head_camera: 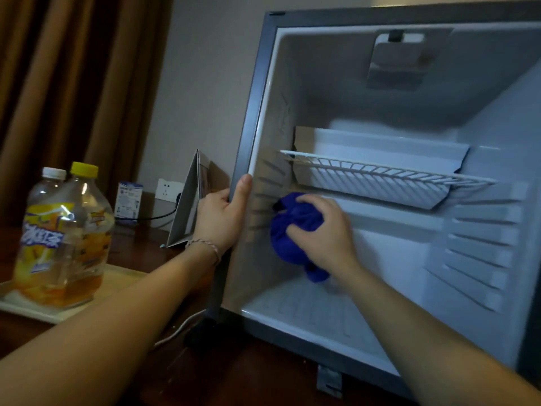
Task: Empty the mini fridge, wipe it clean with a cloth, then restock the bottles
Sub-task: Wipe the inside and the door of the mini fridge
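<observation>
The mini fridge [257, 112] stands open on a dark wooden table, with no bottles inside. My left hand [222, 215] grips its left front edge, thumb wrapped over the frame. My right hand [319, 232] is inside the lower compartment, clutching a bunched blue cloth [288, 230] against the left inner wall. A white wire shelf [380, 171] sits above the cloth. Two bottles stand at the left on a white tray [117, 281]: one with a yellow cap [87, 230] holding orange liquid, and one with a white cap [44, 200].
A folded card stand [187, 206] leans beside the fridge's left side. A wall socket [167, 190] with a black plug and a small blue-white carton [128, 200] sit behind. A white cable [178, 329] runs along the table by the fridge's foot. Brown curtains hang at the left.
</observation>
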### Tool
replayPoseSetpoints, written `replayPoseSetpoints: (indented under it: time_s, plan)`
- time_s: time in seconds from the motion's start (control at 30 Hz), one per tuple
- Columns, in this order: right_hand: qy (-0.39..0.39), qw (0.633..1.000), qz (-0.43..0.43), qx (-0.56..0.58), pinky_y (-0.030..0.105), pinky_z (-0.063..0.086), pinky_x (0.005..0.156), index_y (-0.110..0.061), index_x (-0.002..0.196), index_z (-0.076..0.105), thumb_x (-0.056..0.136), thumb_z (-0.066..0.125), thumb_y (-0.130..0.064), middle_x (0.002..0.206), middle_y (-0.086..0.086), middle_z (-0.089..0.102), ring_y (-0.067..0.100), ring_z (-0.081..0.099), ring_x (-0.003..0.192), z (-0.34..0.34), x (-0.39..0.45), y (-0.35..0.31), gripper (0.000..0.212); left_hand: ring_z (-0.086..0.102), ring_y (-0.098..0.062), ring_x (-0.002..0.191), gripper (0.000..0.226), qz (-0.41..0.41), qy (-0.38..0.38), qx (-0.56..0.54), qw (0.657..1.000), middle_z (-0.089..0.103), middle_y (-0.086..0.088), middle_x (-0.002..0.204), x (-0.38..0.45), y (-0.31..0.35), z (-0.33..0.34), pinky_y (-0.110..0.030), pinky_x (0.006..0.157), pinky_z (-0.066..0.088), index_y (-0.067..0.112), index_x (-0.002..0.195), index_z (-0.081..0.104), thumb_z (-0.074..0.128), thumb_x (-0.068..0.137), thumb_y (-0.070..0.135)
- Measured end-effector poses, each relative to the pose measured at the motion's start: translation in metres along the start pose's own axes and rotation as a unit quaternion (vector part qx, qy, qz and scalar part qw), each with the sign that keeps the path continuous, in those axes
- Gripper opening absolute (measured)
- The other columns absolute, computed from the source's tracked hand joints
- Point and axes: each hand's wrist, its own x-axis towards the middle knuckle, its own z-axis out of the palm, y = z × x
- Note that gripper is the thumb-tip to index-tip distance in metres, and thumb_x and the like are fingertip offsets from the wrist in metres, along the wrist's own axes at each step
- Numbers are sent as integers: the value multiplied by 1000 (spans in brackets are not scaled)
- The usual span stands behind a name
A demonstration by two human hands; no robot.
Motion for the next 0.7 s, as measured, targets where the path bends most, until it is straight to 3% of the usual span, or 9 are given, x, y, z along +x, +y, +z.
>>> replayPoseSetpoints:
  time_s: [0.07,0.23,0.37,0.6,0.7]
  plan:
    - [-30,995,-16,91,-1,36,84,-38,113,66,60,76,-27,111,-7,64,3,60,98,15,-20,-12,55,42,-1,37,59,-3,-3,-1,1000,43,8,39,0,0,0,-12,42,34,16,55,48,44,95,59]
    - [-73,983,-14,166,3,40,90,-27,125,64,71,83,-9,123,-11,60,-9,54,111,34,-48,-17,60,41,-2,37,60,4,0,-4,1000,42,7,40,0,-2,2,-14,41,34,16,53,48,43,93,61]
    - [-80,985,-30,148,5,42,91,-32,125,62,72,83,-16,121,-25,57,-11,52,112,38,-59,-16,59,38,-3,37,61,2,7,-5,1000,40,8,39,-2,-2,3,-16,42,32,15,54,47,44,95,60]
    - [-38,989,-92,108,11,44,93,-28,119,67,66,71,-37,116,-21,58,-1,55,111,49,-60,-16,54,37,-4,38,62,5,20,3,1000,37,7,39,-3,-2,6,-16,43,32,15,53,44,43,96,59]
    - [-41,990,-109,84,14,42,97,-26,121,68,68,68,-41,119,-19,55,4,54,114,51,-55,-11,55,37,-4,40,62,2,20,3,1000,39,6,44,-3,-2,7,-24,48,35,14,55,45,41,95,62]
